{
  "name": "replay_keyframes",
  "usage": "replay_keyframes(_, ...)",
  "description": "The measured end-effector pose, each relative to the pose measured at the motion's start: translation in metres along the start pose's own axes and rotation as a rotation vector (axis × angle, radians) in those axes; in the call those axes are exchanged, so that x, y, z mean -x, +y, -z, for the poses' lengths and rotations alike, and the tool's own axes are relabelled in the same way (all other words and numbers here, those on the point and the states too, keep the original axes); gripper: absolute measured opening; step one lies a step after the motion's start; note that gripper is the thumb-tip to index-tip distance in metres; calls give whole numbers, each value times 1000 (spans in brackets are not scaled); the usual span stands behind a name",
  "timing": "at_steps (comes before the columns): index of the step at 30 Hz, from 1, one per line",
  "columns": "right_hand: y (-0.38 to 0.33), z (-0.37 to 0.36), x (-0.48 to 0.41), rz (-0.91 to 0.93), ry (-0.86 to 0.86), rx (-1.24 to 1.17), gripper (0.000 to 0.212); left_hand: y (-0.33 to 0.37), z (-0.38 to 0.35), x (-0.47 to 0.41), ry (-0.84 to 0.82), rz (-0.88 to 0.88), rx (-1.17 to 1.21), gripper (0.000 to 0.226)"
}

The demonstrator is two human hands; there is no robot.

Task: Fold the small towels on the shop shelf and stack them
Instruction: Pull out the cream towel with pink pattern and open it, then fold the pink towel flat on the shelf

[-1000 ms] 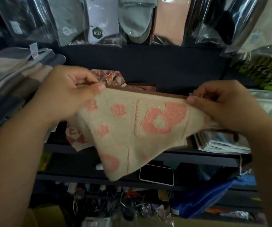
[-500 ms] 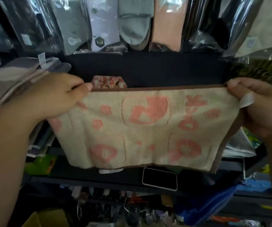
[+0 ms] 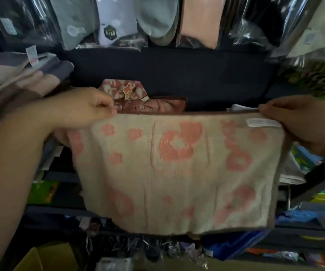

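both hands (image 3: 83, 108) pinch fluffy rectangular towel (image 3: 177, 173) taut.

We hold the small towel (image 3: 177, 173) spread in the air in front of the shelf (image 3: 196, 79), our left hand (image 3: 79, 110) pinching its top left corner and our right hand (image 3: 302, 122) its top right corner, beside the care label (image 3: 263, 122). Behind the towel's top edge, another towel (image 3: 149, 103) lies on the shelf. To the left of it sits a stack of folded cloths (image 3: 20, 79). Above the shelf hang packaged socks (image 3: 155, 18) in a row. Below the towel, a cardboard box (image 3: 46, 257) sits at lower left.
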State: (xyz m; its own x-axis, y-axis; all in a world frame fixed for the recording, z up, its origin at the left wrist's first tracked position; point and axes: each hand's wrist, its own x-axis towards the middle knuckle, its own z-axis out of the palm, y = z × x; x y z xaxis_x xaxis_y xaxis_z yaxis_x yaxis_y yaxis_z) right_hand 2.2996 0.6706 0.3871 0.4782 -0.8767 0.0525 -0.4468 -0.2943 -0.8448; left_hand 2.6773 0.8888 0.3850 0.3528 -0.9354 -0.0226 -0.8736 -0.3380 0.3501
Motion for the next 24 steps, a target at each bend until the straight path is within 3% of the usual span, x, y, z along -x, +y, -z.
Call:
replay_keyframes(2,11,-16,-16,-23,79,125,28,7,-16,-13,61,-26,-60,26)
replay_keyframes(5,26,-36,-30,-65,27,322,29,4,-48,-27,82,11,-150,23)
replay_keyframes(9,30,-38,-38,-100,9,350,28,-5,-59,-38,136,27,-201,26)
replay_keyframes(16,-4,-11,-70,-60,-3,415,28,6,-30,-60,493,-165,-253,23)
replay_keyframes(20,14,-33,-100,-68,127,490,32,-5,-44,-82,359,-131,-393,35)
replay_keyframes(22,31,-50,-102,-64,103,505,27,-9,-53,-80,237,-27,-474,59)
replay_keyframes(24,45,-61,-94,-84,45,492,31,-10,-61,-69,258,44,-501,68)
